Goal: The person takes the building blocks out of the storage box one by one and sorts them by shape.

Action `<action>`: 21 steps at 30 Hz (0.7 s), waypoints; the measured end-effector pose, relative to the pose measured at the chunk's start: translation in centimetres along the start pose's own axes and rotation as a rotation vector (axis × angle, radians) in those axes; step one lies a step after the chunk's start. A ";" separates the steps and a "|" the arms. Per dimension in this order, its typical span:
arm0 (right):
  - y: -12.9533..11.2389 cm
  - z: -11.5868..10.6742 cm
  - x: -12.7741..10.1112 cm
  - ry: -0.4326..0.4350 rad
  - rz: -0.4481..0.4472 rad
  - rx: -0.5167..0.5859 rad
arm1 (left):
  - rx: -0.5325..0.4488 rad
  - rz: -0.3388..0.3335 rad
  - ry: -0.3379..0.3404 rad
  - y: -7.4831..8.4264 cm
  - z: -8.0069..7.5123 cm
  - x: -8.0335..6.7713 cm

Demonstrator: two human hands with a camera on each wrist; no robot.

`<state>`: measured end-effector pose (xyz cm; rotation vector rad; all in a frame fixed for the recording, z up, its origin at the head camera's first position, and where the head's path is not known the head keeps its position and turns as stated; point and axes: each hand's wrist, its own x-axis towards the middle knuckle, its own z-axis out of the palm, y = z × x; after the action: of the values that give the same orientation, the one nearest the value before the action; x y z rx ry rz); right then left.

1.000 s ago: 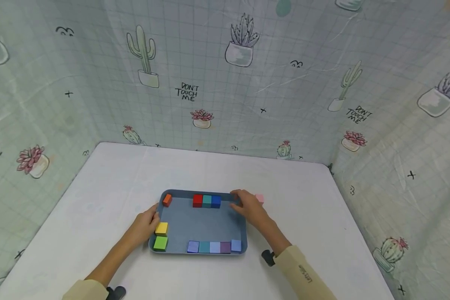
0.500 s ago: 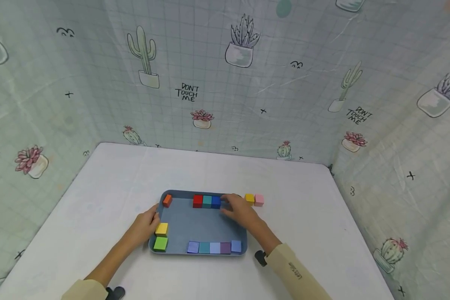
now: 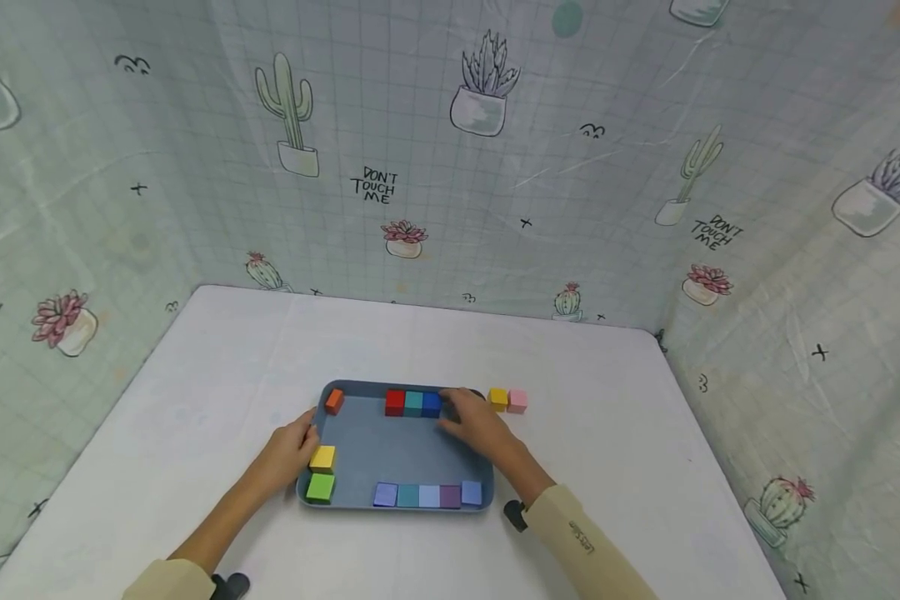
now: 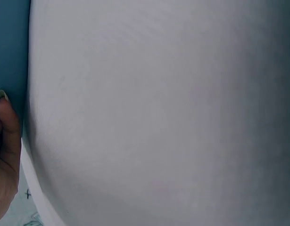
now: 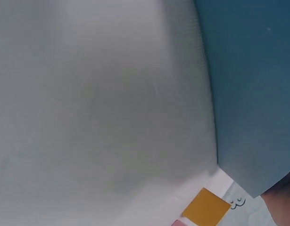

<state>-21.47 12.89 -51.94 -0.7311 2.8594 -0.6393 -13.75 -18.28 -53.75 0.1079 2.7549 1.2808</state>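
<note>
A blue-grey tray (image 3: 390, 446) lies on the white table, and my left hand (image 3: 291, 454) grips its left rim. In the left wrist view the thumb (image 4: 9, 127) lies over the tray's edge. My right hand (image 3: 480, 425) reaches over the tray's back right part. Its fingertips are at the right end of a row: a red block (image 3: 395, 403), a teal block (image 3: 413, 404) and a dark blue block (image 3: 431, 405). Whether it pinches the dark blue block or another hidden block cannot be told. The right wrist view shows little of this hand.
Inside the tray are an orange block (image 3: 334, 402), a yellow block (image 3: 323, 459), a green block (image 3: 320, 488) and a front row of several bluish and purple blocks (image 3: 429, 496). Outside, a second yellow block (image 3: 498, 400) and a pink block (image 3: 517, 402) sit right of the tray.
My right hand has moved left over the tray to the dark blue block, uncovering the yellow block outside. It has barely moved in the last half second. My left hand stays on the rim.
</note>
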 end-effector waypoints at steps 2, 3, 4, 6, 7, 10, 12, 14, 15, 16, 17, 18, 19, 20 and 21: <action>-0.1 0.0 0.1 -0.003 0.003 -0.008 | -0.002 -0.004 -0.004 0.0 0.0 0.1; -0.1 0.0 0.2 -0.004 0.006 -0.011 | -0.001 -0.003 -0.007 0.0 0.0 0.1; -0.2 -0.1 0.2 -0.003 0.008 -0.013 | -0.002 -0.003 -0.006 0.1 0.0 0.1; -0.3 -0.2 0.3 -0.003 0.009 -0.017 | 0.001 -0.001 -0.003 0.0 0.0 0.2; -0.3 -0.2 0.3 -0.004 0.008 -0.019 | 0.003 -0.001 -0.004 0.0 -0.1 0.2; -0.4 -0.2 0.4 -0.005 0.002 -0.026 | 0.006 0.003 0.001 0.0 -0.1 0.1; -0.4 -0.3 0.4 -0.009 0.003 -0.032 | 0.004 0.004 0.000 0.0 -0.1 0.0; -0.4 -0.3 0.4 -0.009 0.005 -0.030 | 0.001 0.005 0.001 0.0 0.0 0.0; -0.4 -0.3 0.4 -0.009 0.008 -0.029 | -0.001 0.003 0.002 0.0 0.0 0.1; -0.4 -0.3 0.4 -0.010 0.011 -0.030 | -0.003 0.002 0.002 0.0 0.0 0.1; -0.4 -0.3 0.4 -0.011 0.013 -0.030 | -0.002 0.002 0.002 0.0 0.0 0.1; -0.4 -0.3 0.4 -0.012 0.013 -0.028 | -0.001 0.000 0.003 0.0 0.0 0.1; -0.4 -0.4 0.4 -0.012 0.012 -0.028 | 0.003 0.002 0.004 0.0 0.0 0.1; -0.4 -0.4 0.4 -0.012 0.011 -0.030 | 0.005 0.002 0.005 0.0 0.0 0.1; -0.4 -0.4 0.4 -0.012 0.016 -0.033 | 0.006 0.002 0.006 0.0 0.0 0.1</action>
<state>-21.76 12.48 -51.40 -0.7142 2.8682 -0.5855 -13.84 -18.25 -53.77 0.1077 2.7647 1.2750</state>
